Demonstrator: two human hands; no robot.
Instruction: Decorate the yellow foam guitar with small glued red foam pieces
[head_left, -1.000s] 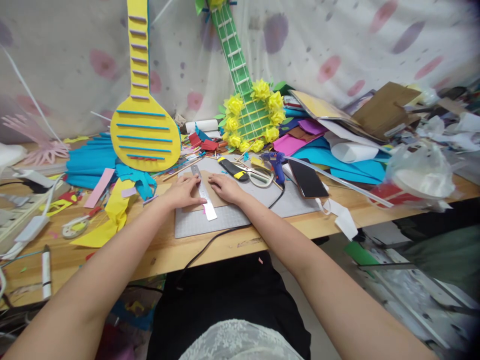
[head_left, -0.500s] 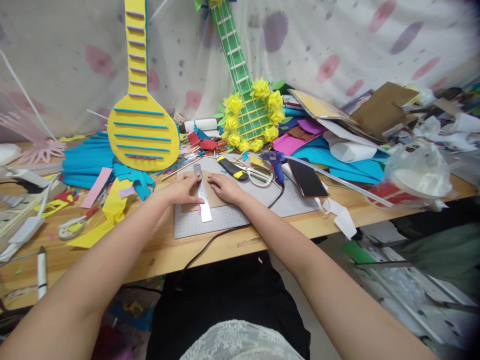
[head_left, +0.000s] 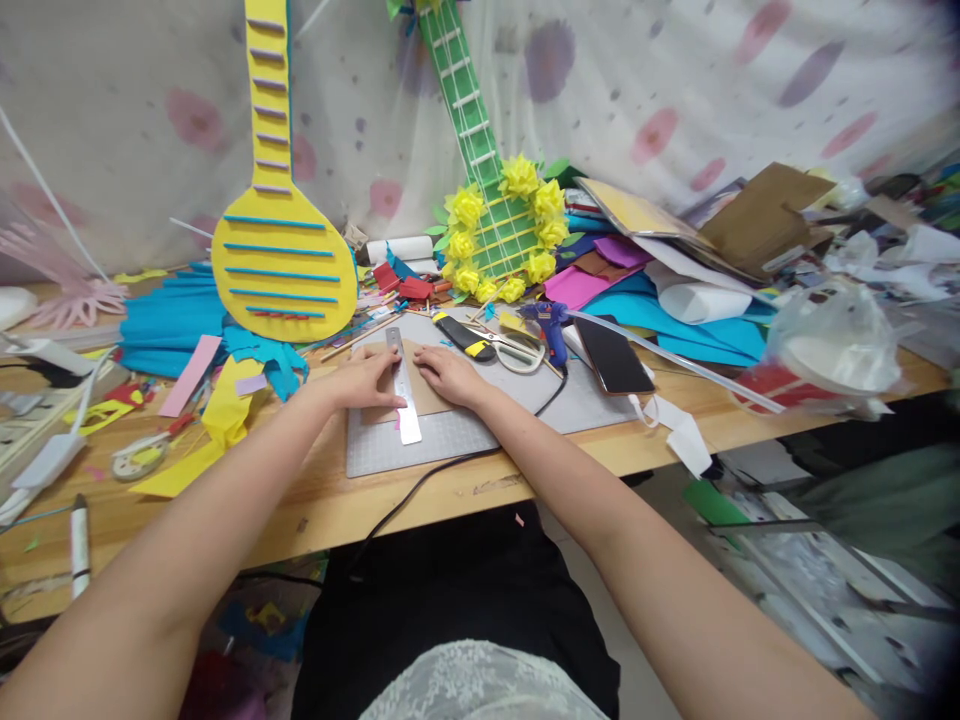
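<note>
A metal ruler (head_left: 409,420) lies across a piece of brown cardboard (head_left: 433,402) on the grey cutting mat (head_left: 375,458). My left hand (head_left: 366,382) pins the ruler down, thumb towards its near end and fingertips farther up its edge. To the right of the ruler, my right hand (head_left: 450,378) rests on the cardboard with its fingers stretched out and bent a little. No tool shows in it. Beyond it on the mat are a black and yellow utility knife (head_left: 463,336) and scissors (head_left: 517,352).
A blue glue gun (head_left: 553,330) and a phone (head_left: 615,355) lie to the right. Behind stand a yellow paper instrument (head_left: 285,265) and a green one with yellow flowers (head_left: 472,130). Coloured paper scraps crowd the left; a black cable (head_left: 420,485) crosses the front edge.
The view has shifted very slightly. Both hands, the ruler and the cardboard stay in place.
</note>
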